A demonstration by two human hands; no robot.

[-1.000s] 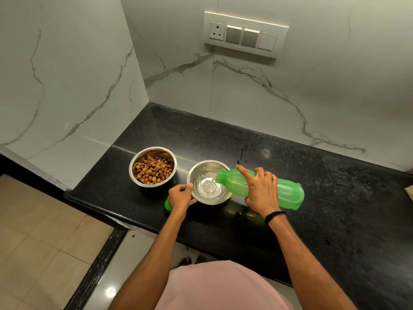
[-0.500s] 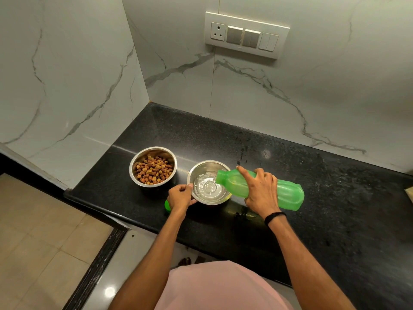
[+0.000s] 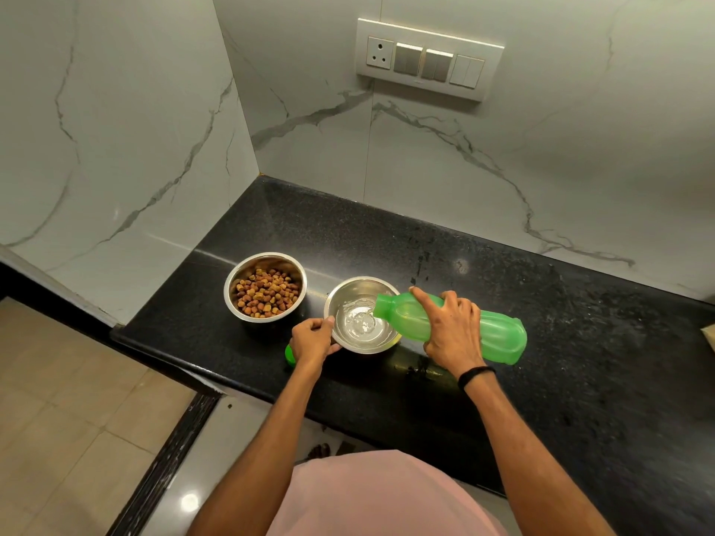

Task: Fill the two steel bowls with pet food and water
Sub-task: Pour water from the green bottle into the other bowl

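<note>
Green cap (image 3: 288, 354) mostly hidden behind left hand (image 3: 311, 340), gripping water bowl (image 3: 344, 295) rim. Right hand (image 3: 450, 328) grips bottle (image 3: 499, 334), near-horizontal, mouth pointing left over bowl.

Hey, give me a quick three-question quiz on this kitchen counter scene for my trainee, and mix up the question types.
1. True or false: the left bowl holds kibble.
2. What does the right hand hold? A) a spoon B) the green bottle C) a cloth
3. Fill in the blank: the left hand holds the rim of the right bowl, which contains ____.

Key: 1 true. 2 B; the bottle is tipped with its mouth over the right bowl. 3 water.
</note>
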